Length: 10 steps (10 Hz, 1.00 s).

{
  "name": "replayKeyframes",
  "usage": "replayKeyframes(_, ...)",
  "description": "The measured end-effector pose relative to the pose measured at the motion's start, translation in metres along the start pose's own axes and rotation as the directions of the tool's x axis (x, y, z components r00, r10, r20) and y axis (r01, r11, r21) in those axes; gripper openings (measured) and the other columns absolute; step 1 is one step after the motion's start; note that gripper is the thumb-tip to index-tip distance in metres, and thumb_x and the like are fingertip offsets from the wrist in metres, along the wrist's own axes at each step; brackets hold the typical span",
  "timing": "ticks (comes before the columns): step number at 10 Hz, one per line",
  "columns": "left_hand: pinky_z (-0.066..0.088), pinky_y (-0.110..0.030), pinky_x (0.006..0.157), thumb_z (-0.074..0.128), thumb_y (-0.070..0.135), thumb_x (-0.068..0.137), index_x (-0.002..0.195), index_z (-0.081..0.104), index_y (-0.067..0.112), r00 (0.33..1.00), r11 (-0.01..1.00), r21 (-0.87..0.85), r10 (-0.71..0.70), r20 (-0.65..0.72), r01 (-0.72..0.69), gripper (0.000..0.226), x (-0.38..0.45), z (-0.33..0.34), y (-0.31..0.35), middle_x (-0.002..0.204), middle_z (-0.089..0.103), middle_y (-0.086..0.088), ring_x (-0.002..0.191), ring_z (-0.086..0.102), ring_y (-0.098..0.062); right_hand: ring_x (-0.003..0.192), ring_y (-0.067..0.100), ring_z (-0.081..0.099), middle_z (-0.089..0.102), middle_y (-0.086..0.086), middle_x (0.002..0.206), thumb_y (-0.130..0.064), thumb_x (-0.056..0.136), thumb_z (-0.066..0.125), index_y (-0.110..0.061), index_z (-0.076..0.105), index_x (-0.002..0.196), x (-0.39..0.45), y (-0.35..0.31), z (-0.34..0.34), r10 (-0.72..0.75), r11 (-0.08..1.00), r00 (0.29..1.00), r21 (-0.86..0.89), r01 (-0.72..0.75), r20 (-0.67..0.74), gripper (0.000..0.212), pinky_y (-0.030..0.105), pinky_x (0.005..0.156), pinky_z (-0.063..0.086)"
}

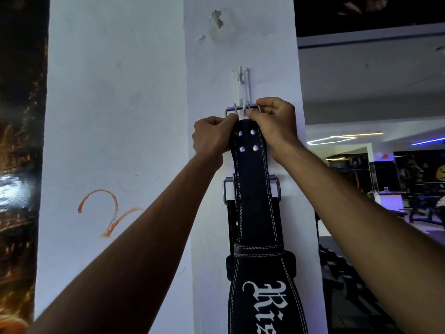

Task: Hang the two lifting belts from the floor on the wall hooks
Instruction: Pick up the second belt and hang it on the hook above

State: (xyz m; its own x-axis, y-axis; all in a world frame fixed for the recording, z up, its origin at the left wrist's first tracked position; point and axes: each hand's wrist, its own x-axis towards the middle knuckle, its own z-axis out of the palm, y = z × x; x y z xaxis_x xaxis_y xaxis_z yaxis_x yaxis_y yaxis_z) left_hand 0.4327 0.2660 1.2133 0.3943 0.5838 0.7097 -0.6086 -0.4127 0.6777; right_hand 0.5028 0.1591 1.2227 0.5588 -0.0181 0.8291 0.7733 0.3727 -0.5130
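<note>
A black lifting belt [252, 189] with white stitching and white lettering hangs down the white pillar. Its steel buckle [231, 110] sits over the prongs of a white wall hook [241, 85]. My left hand [212, 138] grips the belt's top left edge just under the buckle. On the right, my right hand [274, 121] pinches the buckle and belt top. Behind this belt hangs a second black belt [232, 220], its own steel buckle [277, 186] showing on both sides lower down the pillar; its hook is hidden.
The white pillar [216, 56] has chipped plaster near its top and an orange scrawl [108, 213] on the wall to the left. A dark poster [19, 165] covers the far left. Gym benches and equipment [409, 208] stand in the dim room at right.
</note>
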Motion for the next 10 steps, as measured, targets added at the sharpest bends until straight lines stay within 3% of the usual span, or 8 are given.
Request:
replayKeyframes(1, 0.059, -0.029, 0.061, 0.078, 0.032, 0.077, 0.067, 0.064, 0.016, 1.0, 1.0, -0.019, 0.009, 0.019, -0.008, 0.023, -0.003, -0.003, 0.001, 0.071, 0.07, -0.003, 0.079, 0.078, -0.03, 0.093, 0.012, 0.071, 0.074, -0.001, 0.098, -0.02, 0.076, 0.076, -0.018, 0.07, 0.107, -0.004, 0.001, 0.0, -0.015, 1.0, 1.0, 0.018, 0.015, -0.009, 0.032, 0.035, 0.09, 0.058)
replayKeyframes(2, 0.058, -0.028, 0.062, 0.078, 0.032, 0.081, 0.067, 0.069, 0.017, 0.999, 1.0, -0.014, 0.011, 0.042, -0.01, 0.022, -0.007, -0.003, 0.002, 0.069, 0.07, -0.002, 0.074, 0.076, -0.027, 0.094, 0.012, 0.071, 0.075, -0.002, 0.098, -0.02, 0.075, 0.075, -0.019, 0.072, 0.106, -0.006, 0.0, -0.001, -0.02, 1.0, 1.0, 0.014, 0.02, -0.024, 0.031, 0.037, 0.092, 0.057)
replayKeyframes(4, 0.059, -0.029, 0.064, 0.078, 0.036, 0.082, 0.076, 0.078, 0.016, 0.997, 1.0, -0.004, 0.0, 0.077, 0.0, 0.021, -0.008, -0.003, 0.003, 0.075, 0.075, -0.003, 0.083, 0.079, -0.03, 0.093, 0.01, 0.071, 0.076, -0.005, 0.096, -0.022, 0.073, 0.075, -0.021, 0.073, 0.104, -0.009, -0.001, -0.002, -0.022, 1.0, 0.998, 0.013, 0.022, -0.053, 0.032, 0.038, 0.091, 0.058)
replayKeyframes(6, 0.058, -0.025, 0.062, 0.075, 0.041, 0.088, 0.088, 0.08, 0.016, 0.993, 1.0, -0.025, 0.019, 0.113, -0.017, 0.025, -0.018, -0.004, -0.001, 0.075, 0.076, 0.002, 0.074, 0.075, -0.017, 0.1, 0.006, 0.067, 0.073, -0.004, 0.103, -0.032, 0.081, 0.076, -0.016, 0.069, 0.112, -0.018, 0.006, -0.007, -0.116, 0.993, 0.992, -0.018, 0.115, -0.054, 0.035, 0.028, 0.09, 0.055)
replayKeyframes(7, 0.06, -0.027, 0.064, 0.075, 0.045, 0.086, 0.095, 0.08, 0.016, 0.997, 0.998, -0.038, 0.044, 0.066, -0.042, 0.031, -0.023, -0.004, -0.002, 0.086, 0.08, -0.001, 0.083, 0.078, -0.02, 0.093, -0.003, 0.066, 0.073, -0.003, 0.104, -0.033, 0.085, 0.073, -0.014, 0.068, 0.117, -0.024, 0.012, -0.015, -0.165, 0.985, 0.985, -0.068, 0.161, -0.048, 0.038, 0.019, 0.084, 0.052)
replayKeyframes(8, 0.064, -0.032, 0.068, 0.074, 0.057, 0.08, 0.102, 0.078, 0.018, 0.998, 0.998, -0.01, 0.07, -0.001, -0.07, 0.045, -0.03, -0.005, -0.008, 0.091, 0.08, 0.001, 0.086, 0.078, -0.019, 0.078, -0.012, 0.063, 0.071, -0.005, 0.105, -0.033, 0.085, 0.073, -0.017, 0.068, 0.116, -0.032, 0.018, -0.025, -0.207, 0.971, 0.978, -0.133, 0.2, -0.04, 0.035, 0.025, 0.084, 0.055)
replayKeyframes(9, 0.063, -0.045, 0.085, 0.066, 0.073, 0.074, 0.105, 0.076, 0.027, 0.99, 0.982, 0.147, 0.128, -0.062, -0.118, 0.056, -0.038, -0.01, -0.017, 0.097, 0.079, 0.006, 0.091, 0.076, -0.014, 0.074, -0.013, 0.062, 0.068, -0.005, 0.112, -0.031, 0.085, 0.072, -0.02, 0.067, 0.115, -0.043, 0.021, -0.031, -0.282, 0.938, 0.959, -0.224, 0.266, -0.041, 0.032, 0.028, 0.08, 0.056)
replayKeyframes(10, 0.058, -0.04, 0.091, 0.056, 0.071, 0.084, 0.116, 0.071, 0.031, 0.962, 0.938, 0.288, 0.237, -0.133, -0.191, 0.054, -0.06, -0.017, -0.018, 0.107, 0.075, 0.012, 0.092, 0.073, -0.008, 0.08, 0.004, 0.067, 0.064, -0.004, 0.115, -0.028, 0.087, 0.069, -0.022, 0.065, 0.114, -0.056, 0.02, -0.037, -0.358, 0.904, 0.932, -0.272, 0.329, -0.062, 0.028, 0.033, 0.076, 0.057)
